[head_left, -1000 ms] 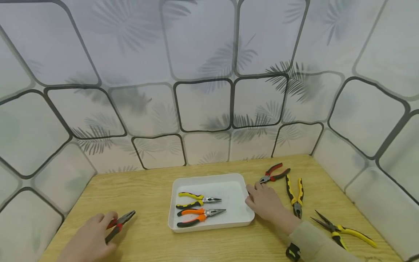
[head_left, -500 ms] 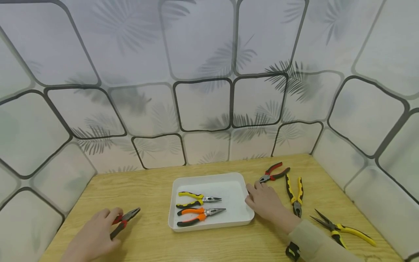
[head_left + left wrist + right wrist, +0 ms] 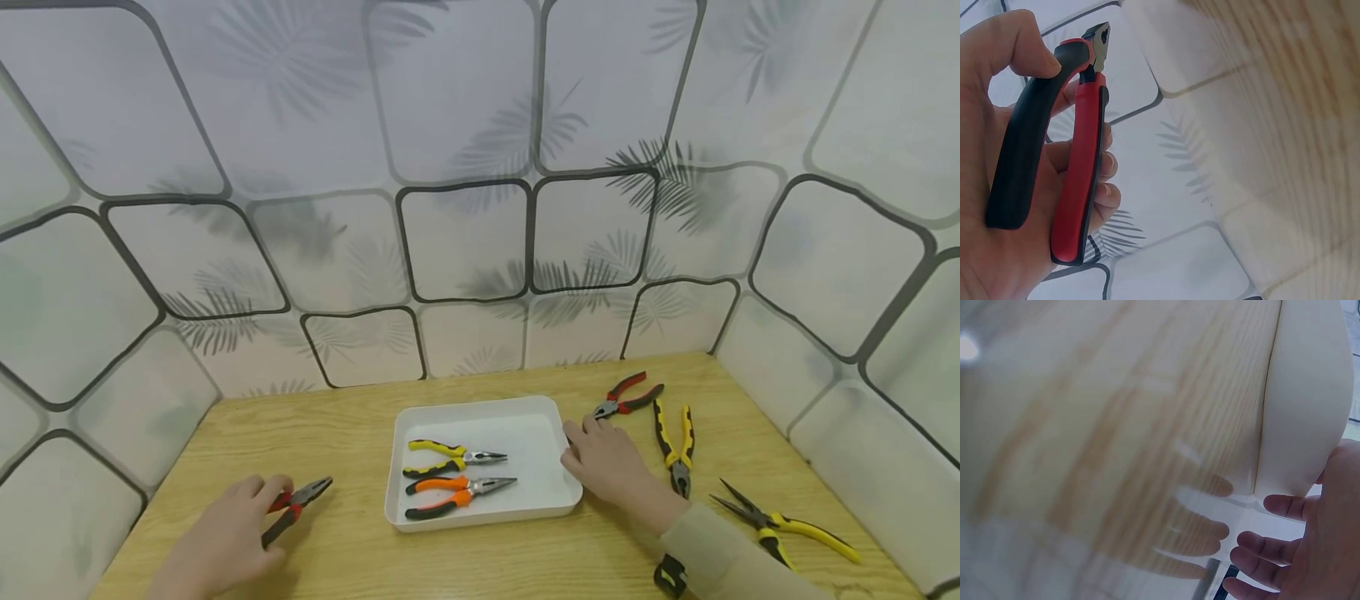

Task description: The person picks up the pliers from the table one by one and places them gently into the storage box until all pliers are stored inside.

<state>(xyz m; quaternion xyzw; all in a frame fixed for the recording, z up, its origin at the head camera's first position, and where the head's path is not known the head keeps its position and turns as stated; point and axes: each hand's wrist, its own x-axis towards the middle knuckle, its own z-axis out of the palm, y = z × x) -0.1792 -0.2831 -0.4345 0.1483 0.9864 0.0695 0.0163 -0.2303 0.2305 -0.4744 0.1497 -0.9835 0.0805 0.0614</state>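
My left hand (image 3: 225,533) holds a pair of combination pliers (image 3: 311,492) over the table at the left. In the left wrist view the red-and-black handles lie spread along the palm, the thumb on one and fingers behind the other. A white tray (image 3: 536,479) stands at mid-table. Inside it lie yellow-and-black needle-nose pliers (image 3: 455,458) and orange-and-black needle-nose pliers (image 3: 459,497), tips pointing right. My right hand (image 3: 611,467) grips the tray's right rim; the right wrist view shows its fingers along the outer wall (image 3: 1304,394) and the thumb mostly hidden.
Right of the tray lie red-and-black pliers (image 3: 622,402), larger yellow-and-black pliers (image 3: 678,462) and long-nose pliers (image 3: 765,523) with spread jaws. The wooden table (image 3: 300,425) meets patterned walls (image 3: 472,250) at its back and sides.
My left hand has moved right and slightly up with the combination pliers, nearer the tray. The right hand and the tray have stayed in place.
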